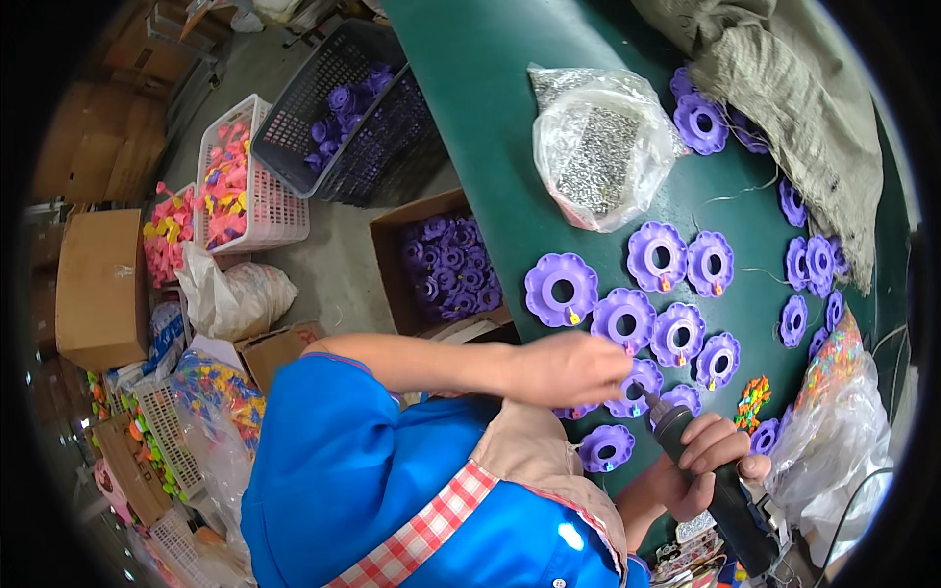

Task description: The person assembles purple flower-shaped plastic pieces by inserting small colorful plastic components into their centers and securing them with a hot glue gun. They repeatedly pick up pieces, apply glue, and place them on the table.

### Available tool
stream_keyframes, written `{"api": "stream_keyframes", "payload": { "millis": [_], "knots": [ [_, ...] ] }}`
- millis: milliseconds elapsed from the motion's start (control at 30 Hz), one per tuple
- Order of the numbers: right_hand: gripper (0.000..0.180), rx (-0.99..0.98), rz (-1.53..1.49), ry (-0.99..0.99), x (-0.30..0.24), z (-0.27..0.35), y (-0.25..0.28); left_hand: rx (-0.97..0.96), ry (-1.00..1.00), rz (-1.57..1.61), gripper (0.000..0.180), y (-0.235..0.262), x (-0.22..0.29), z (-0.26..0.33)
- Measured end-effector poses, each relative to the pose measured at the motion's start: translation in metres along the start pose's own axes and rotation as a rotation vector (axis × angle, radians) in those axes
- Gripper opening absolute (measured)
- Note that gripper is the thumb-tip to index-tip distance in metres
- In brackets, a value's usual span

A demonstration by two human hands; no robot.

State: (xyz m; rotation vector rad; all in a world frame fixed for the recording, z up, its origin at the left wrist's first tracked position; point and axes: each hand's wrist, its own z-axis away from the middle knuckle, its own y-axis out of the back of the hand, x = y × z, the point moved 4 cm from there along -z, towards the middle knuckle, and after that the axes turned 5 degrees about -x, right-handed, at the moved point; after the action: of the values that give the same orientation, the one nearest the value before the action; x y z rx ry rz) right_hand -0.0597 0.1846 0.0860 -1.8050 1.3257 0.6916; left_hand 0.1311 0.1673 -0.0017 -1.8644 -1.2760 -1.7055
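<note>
My right hand [711, 456] has its fingers wrapped around a dark power screwdriver [733, 519], and the tip of that driver points up and left at a purple flower-shaped ring [649, 373] just ahead of the left hand's fingers. Can't honestly tell if the tip is touching it. My left hand [573, 370] comes in from the side, curled and a bit blurred, right over the edge of that same ring. The fingertips are hard to make out, so I can't say whether they're pinching anything.

Loads more purple rings [563, 264] lie on the green table [490, 98] just beyond both hands, and several have a little bright bit [573, 318] at one edge. Past those, farther from my hands, there's a clear plastic bag [655, 152] full of tiny silvery pieces. Near the right hand, a bit beyond it, I've got a small pile of orange, yellow and green bits [753, 402], then another plastic bag [833, 461] off to that hand's right. A grey sack [794, 108] slumps well beyond it.

Over past the left forearm, a cardboard box [386, 257] and a dark crate [392, 147] both hold purple parts.
</note>
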Motion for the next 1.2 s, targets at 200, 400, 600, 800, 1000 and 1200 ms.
{"api": "stream_keyframes", "payload": {
  "millis": [200, 400, 600, 800, 1000, 1200],
  "knots": [
    [0.046, 0.007, -0.053, -0.025, 0.008, -0.002, -0.009, 0.016, -0.119, -0.175, 0.023, -0.005, -0.008, 0.003],
    [0.045, 0.036, -0.07, -0.056, 0.007, -0.013, -0.023, -0.01, -0.194, -0.283, 0.019, 0.022, -0.009, -0.004],
    [0.044, 0.015, -0.077, -0.135, 0.005, -0.015, -0.024, -0.067, -0.297, -0.305, 0.026, 0.03, -0.011, -0.013],
    [0.044, 0.055, -0.074, -0.171, 0.005, -0.017, -0.028, -0.123, -0.33, -0.292, 0.029, 0.033, -0.008, -0.017],
    [0.042, -0.023, -0.15, -0.077, 0.003, -0.022, -0.018, -0.154, -0.355, -0.325, 0.029, 0.039, -0.005, -0.023],
    [0.042, -0.012, -0.133, -0.139, 0.002, -0.022, -0.023, -0.208, -0.364, -0.285, 0.028, 0.041, 0.001, -0.026]
  ]
}}
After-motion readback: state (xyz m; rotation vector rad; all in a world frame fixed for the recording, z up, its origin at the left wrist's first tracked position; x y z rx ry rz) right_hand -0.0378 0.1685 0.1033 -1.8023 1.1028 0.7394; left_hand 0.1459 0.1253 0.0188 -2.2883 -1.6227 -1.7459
